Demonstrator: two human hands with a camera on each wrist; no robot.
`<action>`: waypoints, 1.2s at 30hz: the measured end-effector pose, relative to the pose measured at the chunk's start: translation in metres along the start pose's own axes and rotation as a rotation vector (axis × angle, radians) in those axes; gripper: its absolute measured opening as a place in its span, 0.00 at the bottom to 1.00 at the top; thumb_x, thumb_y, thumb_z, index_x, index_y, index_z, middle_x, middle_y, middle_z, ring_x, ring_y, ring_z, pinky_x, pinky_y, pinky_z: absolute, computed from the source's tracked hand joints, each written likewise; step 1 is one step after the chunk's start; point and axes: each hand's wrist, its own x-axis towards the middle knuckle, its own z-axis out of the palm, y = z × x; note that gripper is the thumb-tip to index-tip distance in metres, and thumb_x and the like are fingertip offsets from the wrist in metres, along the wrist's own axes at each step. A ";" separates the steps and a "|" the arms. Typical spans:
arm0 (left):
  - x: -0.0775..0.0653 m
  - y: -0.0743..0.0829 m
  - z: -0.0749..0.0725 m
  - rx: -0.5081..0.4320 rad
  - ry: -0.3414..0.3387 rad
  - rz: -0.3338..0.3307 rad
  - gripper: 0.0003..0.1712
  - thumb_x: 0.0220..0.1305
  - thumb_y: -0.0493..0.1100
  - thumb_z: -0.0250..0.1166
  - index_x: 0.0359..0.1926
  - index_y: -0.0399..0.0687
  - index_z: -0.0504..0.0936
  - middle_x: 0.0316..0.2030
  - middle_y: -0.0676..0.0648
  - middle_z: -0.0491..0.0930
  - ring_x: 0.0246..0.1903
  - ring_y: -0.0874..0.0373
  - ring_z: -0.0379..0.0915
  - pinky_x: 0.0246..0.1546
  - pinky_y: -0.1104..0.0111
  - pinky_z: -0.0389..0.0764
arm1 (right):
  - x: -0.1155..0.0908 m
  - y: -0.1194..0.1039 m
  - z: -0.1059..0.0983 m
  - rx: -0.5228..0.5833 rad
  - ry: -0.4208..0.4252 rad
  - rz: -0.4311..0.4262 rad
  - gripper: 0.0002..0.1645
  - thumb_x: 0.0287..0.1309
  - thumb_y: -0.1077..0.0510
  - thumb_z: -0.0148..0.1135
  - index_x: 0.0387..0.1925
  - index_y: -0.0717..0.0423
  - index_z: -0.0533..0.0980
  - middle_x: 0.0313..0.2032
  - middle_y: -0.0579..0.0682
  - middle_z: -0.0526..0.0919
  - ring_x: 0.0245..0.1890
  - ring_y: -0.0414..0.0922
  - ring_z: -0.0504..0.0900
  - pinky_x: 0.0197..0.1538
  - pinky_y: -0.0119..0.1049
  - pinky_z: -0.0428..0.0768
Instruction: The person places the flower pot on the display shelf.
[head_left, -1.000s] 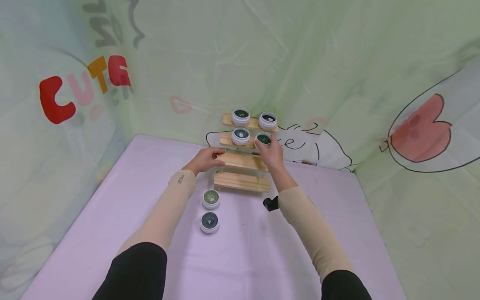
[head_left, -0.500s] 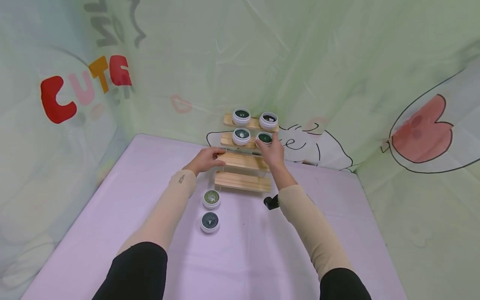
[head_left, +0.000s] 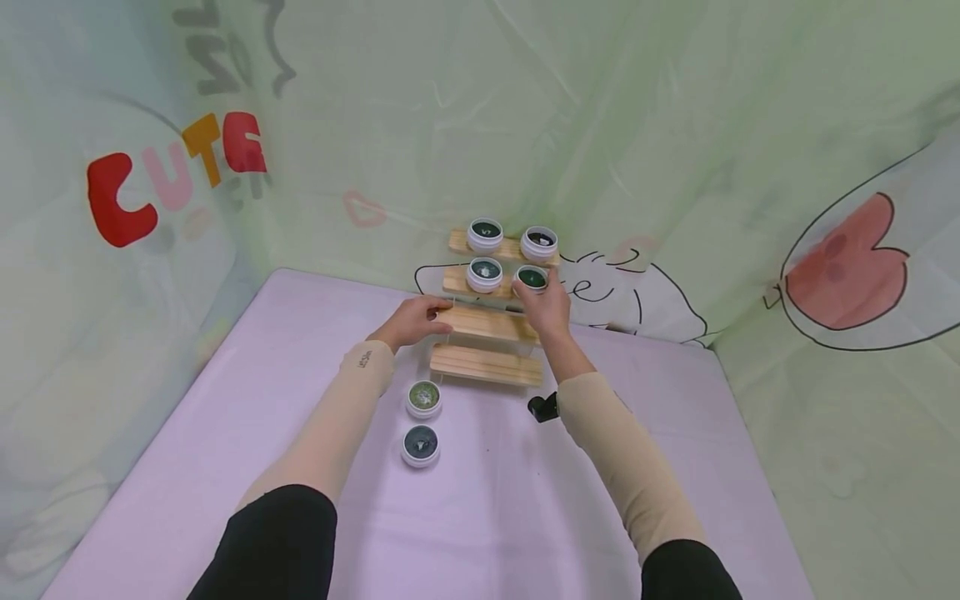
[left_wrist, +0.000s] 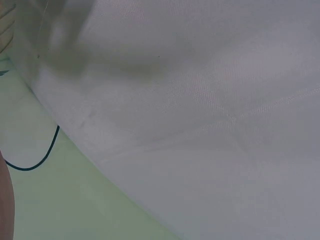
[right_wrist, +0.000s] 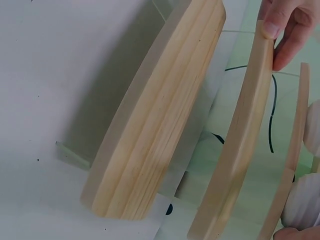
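1. The right hand (head_left: 546, 307) pinches a white jar (head_left: 532, 278) between thumb and fingers, over the second-highest shelf (head_left: 454, 281).
2. The left hand (head_left: 411, 322) grips the left end of the wooden board (head_left: 487, 322) just below that.
3. The jar looks light, stiff and smooth; its sides seem the best hold.
4. The board seems rigid, steadiest held at its end.

The jar (head_left: 532, 278) in the right fingers (head_left: 555, 287) has shifted slightly rightward.

White jars (head_left: 484, 276), green and dark contents (head_left: 424, 396), grain-striped tan shelves (head_left: 487, 365), lilac tablecloth (head_left: 465, 517)
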 end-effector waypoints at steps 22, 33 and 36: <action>0.003 -0.004 0.002 0.017 0.012 0.005 0.32 0.61 0.42 0.70 0.64 0.36 0.73 0.64 0.39 0.71 0.63 0.48 0.68 0.64 0.65 0.72 | -0.060 0.006 0.000 0.089 -0.001 -0.105 0.53 0.63 0.50 0.65 0.75 0.65 0.45 0.74 0.61 0.50 0.72 0.56 0.56 0.74 0.44 0.58; 0.002 -0.004 0.002 0.008 0.017 0.017 0.32 0.61 0.42 0.70 0.64 0.36 0.73 0.63 0.38 0.72 0.63 0.48 0.69 0.64 0.65 0.72 | -0.116 -0.002 0.029 0.122 -0.086 -0.142 0.54 0.63 0.50 0.65 0.75 0.66 0.44 0.74 0.62 0.49 0.72 0.56 0.55 0.73 0.45 0.61; 0.002 -0.004 0.003 0.016 0.017 0.019 0.32 0.61 0.43 0.70 0.64 0.36 0.73 0.63 0.38 0.72 0.63 0.47 0.68 0.64 0.64 0.72 | -0.127 -0.001 0.038 0.150 -0.107 -0.165 0.54 0.62 0.50 0.66 0.75 0.67 0.46 0.74 0.62 0.50 0.72 0.54 0.55 0.72 0.45 0.62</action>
